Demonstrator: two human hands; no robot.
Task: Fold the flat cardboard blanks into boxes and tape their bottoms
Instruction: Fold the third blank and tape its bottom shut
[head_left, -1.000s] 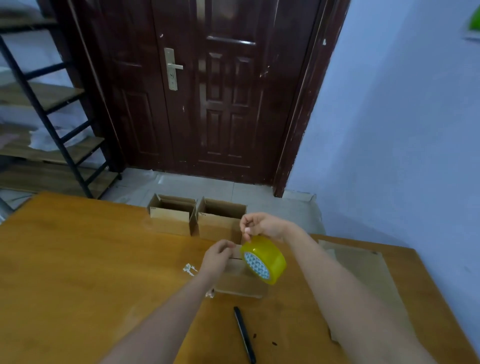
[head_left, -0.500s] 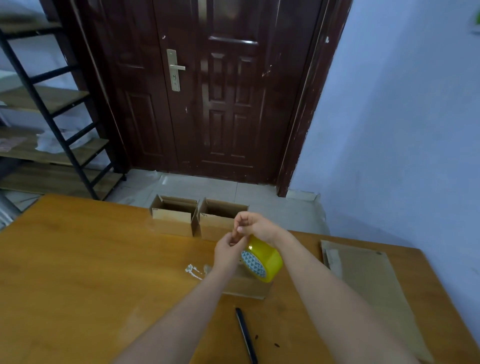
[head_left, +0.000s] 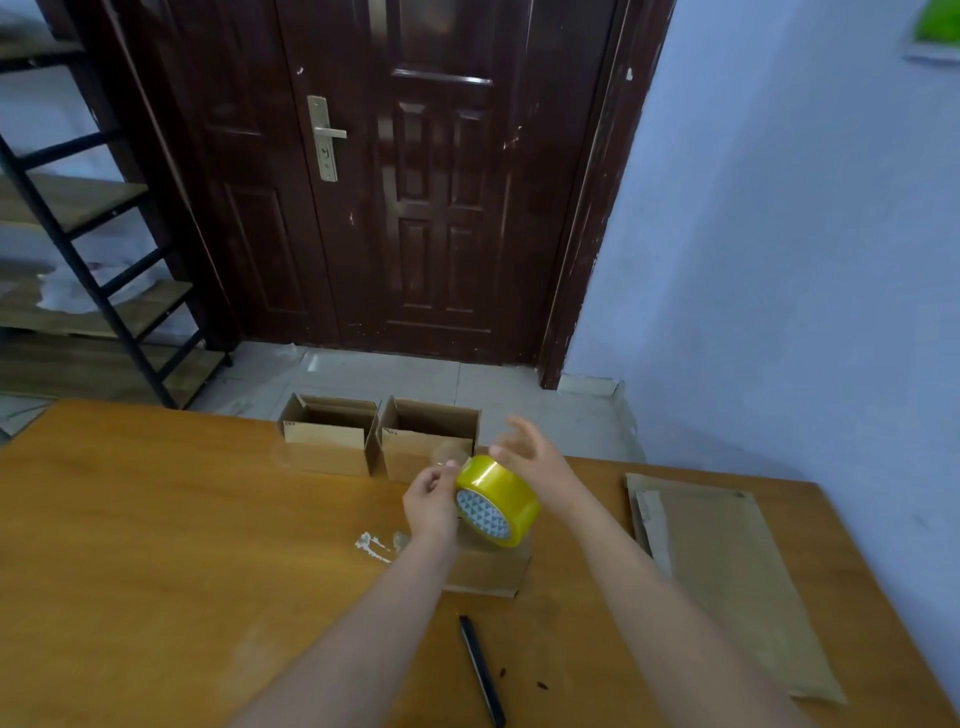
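A wooden table (head_left: 156, 519) is filling the lower half of the view, with a dark door behind it. A stack of flat cardboard blanks (head_left: 727, 582) is lying at the table's right edge. Two open boxes (head_left: 379, 441) are standing side by side at the far edge.

Half a second ago both hands were pinching together at the top of the tape roll. Now the right hand (head_left: 530, 454) is lifting away behind the roll with its fingers spread apart and holding nothing, blurred by motion. The left hand (head_left: 431, 499) is staying at the roll's left side, its fingers curled together at the rim, seemingly pinching the loose tape end, though that strip is too faint to confirm. This probably means the tape end is found and a pull is starting.

The yellow tape roll (head_left: 496, 499) is sitting tilted above a small closed box (head_left: 488, 571), which is lying mid-table with its flaps up, not yet visibly taped. A black pen (head_left: 480, 670) is lying nearer the viewer.
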